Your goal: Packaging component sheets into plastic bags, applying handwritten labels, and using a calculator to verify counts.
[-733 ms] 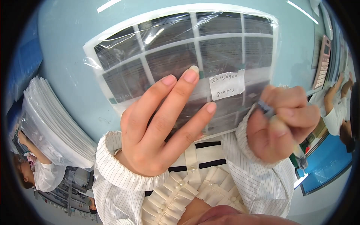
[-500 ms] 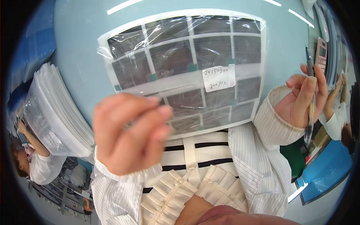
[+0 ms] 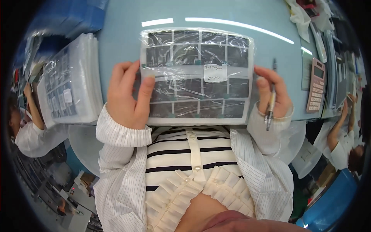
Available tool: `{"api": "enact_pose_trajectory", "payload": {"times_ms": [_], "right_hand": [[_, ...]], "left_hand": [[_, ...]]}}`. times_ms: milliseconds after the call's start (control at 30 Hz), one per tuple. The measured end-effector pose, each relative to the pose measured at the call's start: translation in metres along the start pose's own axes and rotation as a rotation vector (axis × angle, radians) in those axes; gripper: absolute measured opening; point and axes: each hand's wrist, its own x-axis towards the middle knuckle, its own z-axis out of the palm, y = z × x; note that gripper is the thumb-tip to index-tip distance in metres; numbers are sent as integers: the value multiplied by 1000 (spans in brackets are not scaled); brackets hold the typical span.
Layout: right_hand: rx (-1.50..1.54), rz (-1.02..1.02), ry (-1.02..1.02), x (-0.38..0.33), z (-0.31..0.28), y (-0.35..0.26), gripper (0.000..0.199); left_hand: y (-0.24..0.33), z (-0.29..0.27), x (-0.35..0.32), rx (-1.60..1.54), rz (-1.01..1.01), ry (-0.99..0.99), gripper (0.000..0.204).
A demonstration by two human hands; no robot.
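A flat pack of dark printed sheets (image 3: pixel 189 91), wrapped in clear plastic, lies in front of me on the light blue table. Near its middle right is a small white handwritten label (image 3: pixel 215 73). My left hand (image 3: pixel 129 94) is closed on the left edge, thumb on top. At the right edge, the thumb and forefinger of my right hand (image 3: pixel 277 94) bracket the pack's side. That same hand keeps a slim pen (image 3: pixel 269 118) held upright against the palm, its ends showing above and below the fingers.
A tall stack of similar wrapped packs (image 3: pixel 71 83) stands to the left. On the right lie a pink calculator (image 3: pixel 316 87) and folders (image 3: pixel 335 73). Blue material (image 3: pixel 71 19) fills the far left corner. One person (image 3: pixel 33 129) works at the left and another (image 3: pixel 340 133) at the right.
The pack has gone down and away from me onto the table. My left hand moved from in front of it to its left edge; my right hand, with the pen, came in to the right edge.
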Motion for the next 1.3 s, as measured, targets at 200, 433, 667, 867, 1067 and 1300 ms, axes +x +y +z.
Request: {"api": "enact_pose_trajectory", "payload": {"times_ms": [200, 433, 667, 867, 1067, 1300], "right_hand": [[102, 84, 42, -8, 12, -14, 20], [286, 52, 154, -14, 16, 0, 16], [430, -94, 141, -11, 14, -18, 18], [560, -401, 153, 1, 17, -13, 22], [540, -488, -82, 6, 29, -49, 19], [393, -578, -159, 5, 39, -78, 16]], "left_hand": [[1, 6, -11, -639, -214, -48, 49], [-5, 6, -18, -1330, -412, -83, 67], [-11, 13, -42, -1481, -490, -115, 65], [8, 12, -72, -1521, -422, -63, 51], [-8, -10, -105, -1451, -240, 181, 43], [-75, -73, -132, -1387, -153, 485, 33]]}}
